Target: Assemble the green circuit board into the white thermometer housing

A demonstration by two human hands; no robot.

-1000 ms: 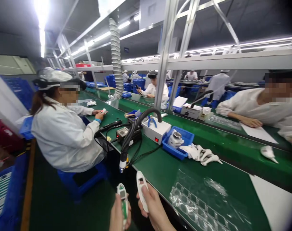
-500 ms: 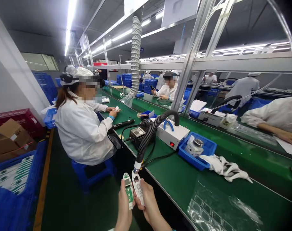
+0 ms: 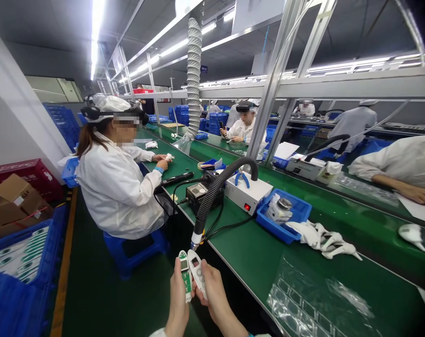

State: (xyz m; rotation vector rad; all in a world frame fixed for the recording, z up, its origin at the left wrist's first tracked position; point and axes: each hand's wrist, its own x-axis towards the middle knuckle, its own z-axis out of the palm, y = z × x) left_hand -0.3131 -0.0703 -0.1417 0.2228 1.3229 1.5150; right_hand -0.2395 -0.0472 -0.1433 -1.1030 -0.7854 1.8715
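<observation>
My left hand is closed around a slim green circuit board with a small screen near its top, set in a white edge. My right hand grips a white plastic housing with a dark window and round buttons. The two parts are held upright side by side, their upper ends almost touching. Just above them is the nozzle of a black flexible hose, which bends down from a white box with a red switch. Blue-handled pliers lie on that box.
A blue tray holds a white device. White plastic shells and clear plastic film lie on the green bench. At left a co-worker sits on a blue stool. A crate of circuit boards stands on the floor.
Both hands have drawn slightly down and left, so the housing's tip sits a little farther from the hose nozzle. A white shell has come into view at right on the green surface.
</observation>
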